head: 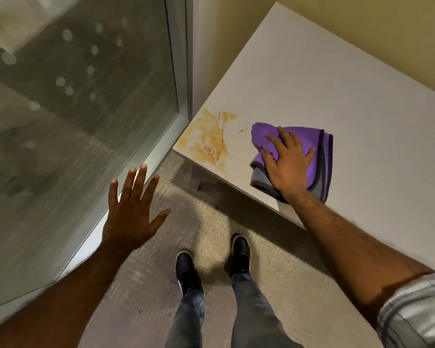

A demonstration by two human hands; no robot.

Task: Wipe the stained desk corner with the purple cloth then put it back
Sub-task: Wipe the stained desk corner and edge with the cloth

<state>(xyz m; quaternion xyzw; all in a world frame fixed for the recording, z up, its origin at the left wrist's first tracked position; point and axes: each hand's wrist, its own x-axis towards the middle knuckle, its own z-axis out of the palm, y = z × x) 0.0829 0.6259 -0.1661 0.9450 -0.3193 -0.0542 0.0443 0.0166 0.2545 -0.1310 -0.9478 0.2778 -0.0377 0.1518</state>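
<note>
Fingers [281, 139] of my right hand [288, 163] are spread and curled down on the purple cloth [319, 156], pressing it flat on the desk [337, 84]. They bunch up the front of the cloth a little, so I think I am getting a good hold to push it. The cloth is folded, purple on top and grey underneath, and it lies near the front edge of the desk, just beside the stain [209, 139] but not on it yet.

The stain is yellow-orange and smeary, right at the desk corner, with one small streak close to the cloth. It looks all there, so I think the wiping has not begun.

My left hand [132, 209] is wide open with nothing in it. It hangs in the air over the carpet [274, 259], away from the desk, maybe to keep me steady. A glass wall [86, 96] stands beside the corner. My shoes [240, 253] point at the desk.
</note>
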